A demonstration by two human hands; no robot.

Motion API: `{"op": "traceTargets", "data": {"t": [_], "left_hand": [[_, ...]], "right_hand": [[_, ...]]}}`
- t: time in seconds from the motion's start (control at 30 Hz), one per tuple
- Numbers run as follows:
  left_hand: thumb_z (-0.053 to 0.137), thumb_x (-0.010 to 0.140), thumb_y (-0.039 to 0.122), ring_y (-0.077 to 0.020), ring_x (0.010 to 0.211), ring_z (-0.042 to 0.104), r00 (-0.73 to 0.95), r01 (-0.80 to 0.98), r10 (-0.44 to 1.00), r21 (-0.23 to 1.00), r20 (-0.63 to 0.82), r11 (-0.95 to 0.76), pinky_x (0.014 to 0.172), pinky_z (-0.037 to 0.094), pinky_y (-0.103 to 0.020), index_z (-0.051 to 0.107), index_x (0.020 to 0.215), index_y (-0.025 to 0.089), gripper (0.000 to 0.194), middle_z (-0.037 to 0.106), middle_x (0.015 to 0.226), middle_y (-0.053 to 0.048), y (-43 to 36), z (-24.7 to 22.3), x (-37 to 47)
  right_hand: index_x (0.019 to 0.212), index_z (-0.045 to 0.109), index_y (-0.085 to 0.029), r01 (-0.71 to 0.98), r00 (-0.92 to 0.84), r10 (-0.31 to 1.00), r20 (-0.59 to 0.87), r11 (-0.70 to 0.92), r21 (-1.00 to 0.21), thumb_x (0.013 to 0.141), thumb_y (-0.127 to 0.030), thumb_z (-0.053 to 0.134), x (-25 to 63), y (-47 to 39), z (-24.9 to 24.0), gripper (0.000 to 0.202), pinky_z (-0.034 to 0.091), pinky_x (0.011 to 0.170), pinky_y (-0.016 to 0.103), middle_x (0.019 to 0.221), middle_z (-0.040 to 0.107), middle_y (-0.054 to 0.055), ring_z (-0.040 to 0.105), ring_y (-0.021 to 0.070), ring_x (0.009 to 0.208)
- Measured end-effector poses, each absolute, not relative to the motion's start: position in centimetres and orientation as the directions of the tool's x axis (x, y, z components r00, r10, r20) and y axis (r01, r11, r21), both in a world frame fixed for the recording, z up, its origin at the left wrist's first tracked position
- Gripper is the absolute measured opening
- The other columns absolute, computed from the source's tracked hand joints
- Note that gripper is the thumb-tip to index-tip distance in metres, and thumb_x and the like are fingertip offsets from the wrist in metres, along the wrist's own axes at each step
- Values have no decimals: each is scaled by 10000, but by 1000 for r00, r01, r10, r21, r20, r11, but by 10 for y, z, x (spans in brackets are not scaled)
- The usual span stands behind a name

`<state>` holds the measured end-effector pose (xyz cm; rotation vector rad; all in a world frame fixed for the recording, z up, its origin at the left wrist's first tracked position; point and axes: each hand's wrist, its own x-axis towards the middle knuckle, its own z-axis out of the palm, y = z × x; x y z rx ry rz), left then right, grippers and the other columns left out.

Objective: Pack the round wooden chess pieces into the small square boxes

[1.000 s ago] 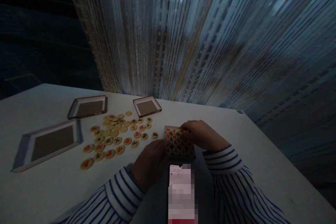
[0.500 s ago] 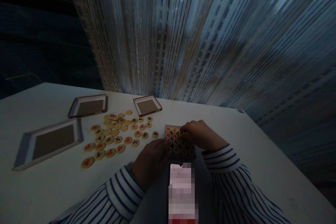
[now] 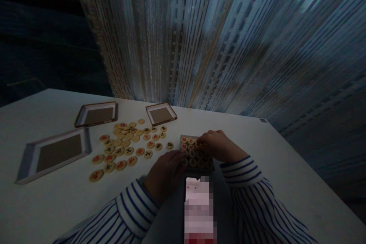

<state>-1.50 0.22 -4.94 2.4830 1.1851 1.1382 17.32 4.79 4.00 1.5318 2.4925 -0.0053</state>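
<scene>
Disc-filled box (image 3: pixel 200 170) lies short of the tabletop (image 3: pixel 286 175) far edge, left hand (image 3: pixel 166 173) at its left side, right hand (image 3: pixel 221 146) curled over its far-right corner; either hand's grasp cannot be determined.

Round pieces (image 3: pixel 126 143) look like smooth wood, pretty matt tbh. The open trays (image 3: pixel 60 153) seem cardboard, dull inside. The table (image 3: pixel 300 183) is smooth and low-sheen, string curtain (image 3: pixel 185 38) past its far edge is kinda shimmery thread, sleeves (image 3: pixel 137 207) are matt cloth.

right hand (image 3: pixel 219 146) over boxed discs (image 3: pixel 191 147)
</scene>
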Motion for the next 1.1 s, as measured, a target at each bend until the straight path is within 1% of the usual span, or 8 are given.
{"op": "traceTargets", "data": {"t": [0.13,0.33,0.63,0.8,0.9,1.1], "left_hand": [[507,788,174,-225,889,621,388,600,728,445,565,-665,760,539,-401,585,1021,161,245,657,961,-111,2,-48,-15],[490,810,180,-236,880,622,403,595,721,437,564,-674,746,541,-406,598,1007,122,232,655,955,-138,1,-46,-15],[496,808,169,-224,888,612,413,600,730,441,544,-668,755,536,-402,583,1024,149,234,649,973,-119,2,-49,-15],[520,799,168,-221,895,608,396,599,738,456,546,-658,761,533,-395,583,1024,166,234,646,981,-107,2,-52,-16],[521,798,166,-223,894,609,398,595,736,456,548,-662,758,533,-395,578,1036,157,245,645,984,-114,2,-52,-16],[508,800,170,-221,892,610,403,602,737,450,542,-660,757,532,-393,589,1016,161,230,647,978,-110,1,-48,-16]], "right_hand": [[898,653,-226,877,-444,876,-186,468,106,828,-291,446,173,48,40,229,376,726,341,926,677,79,586,228,907],[884,651,-234,877,-450,873,-189,471,89,831,-280,437,174,47,41,225,370,726,343,911,677,70,584,223,905],[871,648,-227,879,-441,872,-210,467,95,831,-300,429,177,49,38,234,366,712,343,887,676,71,586,222,885],[848,646,-228,877,-449,867,-218,474,79,833,-289,420,178,48,39,235,362,710,338,886,676,61,586,214,883],[839,647,-230,879,-446,868,-221,471,79,828,-278,425,177,48,40,227,363,709,339,882,678,58,589,216,883],[899,645,-234,874,-450,868,-210,476,96,831,-252,420,176,46,43,235,366,725,344,938,674,71,582,224,913]]}}
